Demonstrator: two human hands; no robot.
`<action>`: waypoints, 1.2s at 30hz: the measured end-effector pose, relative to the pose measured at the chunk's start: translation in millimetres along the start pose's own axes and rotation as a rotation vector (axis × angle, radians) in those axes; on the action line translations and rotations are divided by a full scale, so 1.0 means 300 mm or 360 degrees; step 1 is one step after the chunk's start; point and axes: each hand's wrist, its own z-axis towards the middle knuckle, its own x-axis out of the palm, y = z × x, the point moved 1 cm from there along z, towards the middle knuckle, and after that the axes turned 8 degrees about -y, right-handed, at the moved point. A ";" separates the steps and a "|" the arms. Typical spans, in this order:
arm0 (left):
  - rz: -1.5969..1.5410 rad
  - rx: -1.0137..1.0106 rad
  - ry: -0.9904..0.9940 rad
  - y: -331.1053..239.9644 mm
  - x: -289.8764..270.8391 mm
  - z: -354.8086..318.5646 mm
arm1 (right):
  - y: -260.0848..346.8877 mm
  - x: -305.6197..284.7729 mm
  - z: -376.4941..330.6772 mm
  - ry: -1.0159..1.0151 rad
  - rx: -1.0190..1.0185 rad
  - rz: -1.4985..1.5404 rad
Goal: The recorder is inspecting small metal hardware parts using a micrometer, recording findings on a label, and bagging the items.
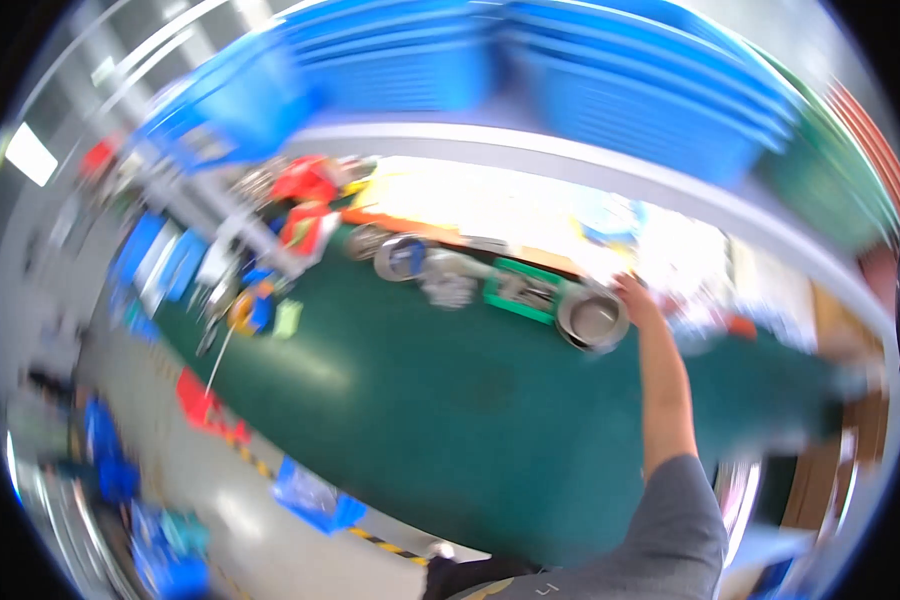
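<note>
The right hand (pixel 625 286), blurred, is at the rim of a round, silver-grey metal pot (pixel 595 320) towards the back of the dark green tabletop (pixel 420 400); whether it grips anything I cannot tell, and the left hand is out of view. Beside the pot, a bright green rectangular tray (pixel 518 308) presumably keeps small grey pieces (pixel 527 290) together

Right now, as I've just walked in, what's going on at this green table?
Someone's right hand is out over the green table, at the edge of a round metal pot; blur hides whether it grips. The pot sits next to a green tray with small items in it. Blue bins are stacked above. The left hand is out of view.
</note>
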 end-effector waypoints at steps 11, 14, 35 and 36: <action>-0.0355 -0.1229 0.0129 0.423 0.645 -0.999 | 0.239 -0.091 0.108 -0.0082 0.0230 0.0253; -0.0293 -0.1388 0.0251 0.549 0.654 -1.120 | 0.306 0.076 -0.054 -0.0144 0.0193 0.0721; -0.2765 0.0547 -0.0487 0.099 -0.620 -0.466 | -0.300 1.564 -2.223 0.2075 -0.0009 -0.0649; -0.2896 0.0710 -0.0500 0.120 -0.671 -0.474 | -0.322 1.618 -2.287 0.2190 -0.0093 -0.0720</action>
